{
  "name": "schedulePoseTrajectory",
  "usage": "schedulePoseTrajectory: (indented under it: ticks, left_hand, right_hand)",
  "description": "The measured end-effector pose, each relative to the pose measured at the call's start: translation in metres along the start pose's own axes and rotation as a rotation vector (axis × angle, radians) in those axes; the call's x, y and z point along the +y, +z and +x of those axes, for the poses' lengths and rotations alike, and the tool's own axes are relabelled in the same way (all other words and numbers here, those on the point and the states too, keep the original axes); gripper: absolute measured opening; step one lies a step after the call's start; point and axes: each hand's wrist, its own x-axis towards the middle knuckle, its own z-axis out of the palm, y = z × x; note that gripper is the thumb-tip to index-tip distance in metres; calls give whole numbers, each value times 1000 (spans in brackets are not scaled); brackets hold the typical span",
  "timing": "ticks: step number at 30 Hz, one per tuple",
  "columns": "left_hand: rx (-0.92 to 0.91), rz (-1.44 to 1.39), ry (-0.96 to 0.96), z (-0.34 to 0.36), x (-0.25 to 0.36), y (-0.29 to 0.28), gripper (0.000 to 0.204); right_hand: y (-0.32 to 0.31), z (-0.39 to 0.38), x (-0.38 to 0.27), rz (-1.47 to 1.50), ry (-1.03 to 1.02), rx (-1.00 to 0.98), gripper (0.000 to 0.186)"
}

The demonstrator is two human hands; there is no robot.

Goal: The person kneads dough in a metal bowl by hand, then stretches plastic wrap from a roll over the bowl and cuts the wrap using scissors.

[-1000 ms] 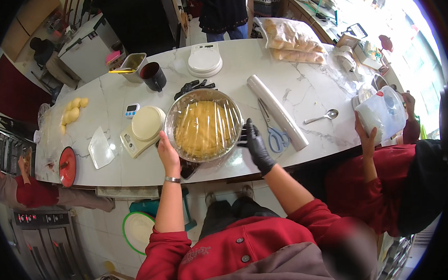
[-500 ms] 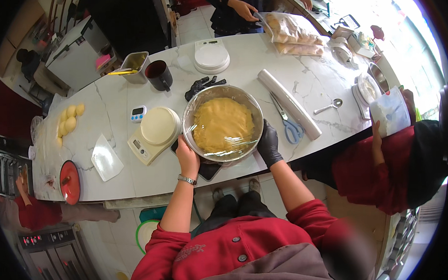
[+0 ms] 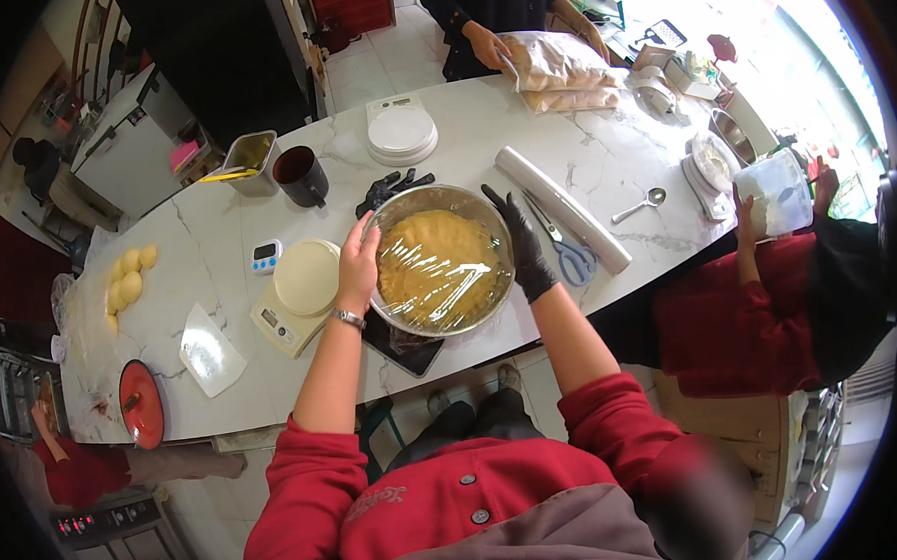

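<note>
A round metal bowl [image 3: 371, 301] stands between my hands in front of me, its top covered with clear cling film. Under the film lies a yellow, dough-like mass [image 3: 438, 265]. My bare left hand [image 3: 359, 264] grips the bowl's left side, fingers along the rim. On the opposite side my right hand [image 3: 527, 249], in a black glove, presses against the wall with long fingers reaching toward the far rim. Partly beneath the bowl is a dark flat tablet-like slab [image 3: 408, 350]. Crumpled black gloves [image 3: 393, 189] lie just behind the bowl.
Left of the bowl are a kitchen scale [image 3: 303, 281], a timer [image 3: 265, 256] and a dark mug [image 3: 301, 176]. To the right lie scissors [image 3: 573, 260], a film roll [image 3: 566, 210] and a spoon [image 3: 640, 204]. Co-workers handle filled bags [image 3: 559, 63] and a plastic tub [image 3: 773, 194].
Both my hands have slid forward along the bowl's sides, and the bowl's tilt has shifted. More of the dark slab shows. The far co-worker's second hand has come to the bags.
</note>
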Motion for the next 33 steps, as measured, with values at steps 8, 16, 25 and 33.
schedulePoseTrajectory:
  ticks: [8, 16, 25, 33]
  left_hand:
    - [285, 26, 83, -27, -7, 22, 36]
    - [571, -47, 45, -115, -21, 109, 50]
    - [58, -248, -83, 12, -1, 19, 48]
    - [485, -75, 67, -58, -20, 77, 42]
  right_hand:
    - [16, -45, 33, 480, -172, 268, 48]
    - [2, -73, 51, 8, -137, 505, 49]
    - [-13, -18, -17, 190, -105, 265, 55]
    - [7, -54, 38, -79, -248, 550, 46]
